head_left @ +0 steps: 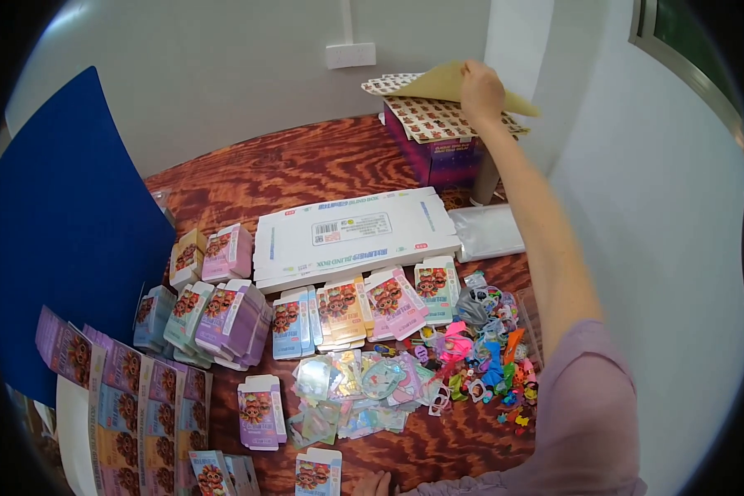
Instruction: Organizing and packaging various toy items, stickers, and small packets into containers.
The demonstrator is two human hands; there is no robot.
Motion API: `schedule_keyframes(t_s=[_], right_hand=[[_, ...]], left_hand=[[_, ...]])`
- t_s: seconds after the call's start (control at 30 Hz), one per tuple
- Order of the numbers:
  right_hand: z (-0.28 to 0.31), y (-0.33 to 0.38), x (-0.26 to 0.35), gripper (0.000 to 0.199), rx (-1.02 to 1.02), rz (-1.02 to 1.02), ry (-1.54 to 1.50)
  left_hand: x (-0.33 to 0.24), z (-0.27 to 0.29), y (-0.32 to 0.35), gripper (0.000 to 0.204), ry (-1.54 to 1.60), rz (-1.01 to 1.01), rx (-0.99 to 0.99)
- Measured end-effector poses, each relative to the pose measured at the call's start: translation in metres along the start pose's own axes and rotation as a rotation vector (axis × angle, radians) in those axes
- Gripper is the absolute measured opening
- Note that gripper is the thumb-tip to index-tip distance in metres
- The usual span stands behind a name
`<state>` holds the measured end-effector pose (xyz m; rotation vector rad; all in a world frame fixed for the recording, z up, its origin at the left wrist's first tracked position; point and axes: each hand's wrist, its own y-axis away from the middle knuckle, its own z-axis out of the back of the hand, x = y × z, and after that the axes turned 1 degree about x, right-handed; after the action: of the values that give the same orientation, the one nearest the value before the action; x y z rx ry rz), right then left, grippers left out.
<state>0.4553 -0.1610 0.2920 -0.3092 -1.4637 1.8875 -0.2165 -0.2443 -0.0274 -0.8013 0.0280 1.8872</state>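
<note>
My right hand (481, 89) reaches far forward and grips the edge of a tan cardboard sheet (443, 84), lifting it off a stack of printed sticker sheets (438, 116) on a purple box (442, 157). My left hand (374, 484) rests low near the front edge on the red patterned surface (306, 165), fingers loosely curled, holding nothing that I can see. Next to it lies a small folded box (317, 473).
A flat white carton (351, 234) lies in the middle. Several small pastel boxes (223, 318) lie in piles around it. Shiny cards (351, 388), colourful small toys (488, 355), a clear plastic bag (488, 231), a blue board (58, 223) at left, printed sheets (132, 413).
</note>
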Motion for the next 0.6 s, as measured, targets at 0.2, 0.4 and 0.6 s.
schedule_keyframes(t_s=[0.2,0.4,0.6], right_hand=[[0.036,0.008,0.010,0.015,0.059,0.166,-0.062],[0.132,0.052,0.026,0.012,0.053,0.270,-0.221],[0.228,0.151,0.085,0.018,0.251,0.558,-0.252]], left_hand=[[-0.025,0.017,0.001,0.038,0.005,0.003,0.003],[-0.047,0.071,-0.111,0.052,0.798,0.419,0.298],[-0.052,0.004,-0.347,0.088,2.244,0.062,0.818]])
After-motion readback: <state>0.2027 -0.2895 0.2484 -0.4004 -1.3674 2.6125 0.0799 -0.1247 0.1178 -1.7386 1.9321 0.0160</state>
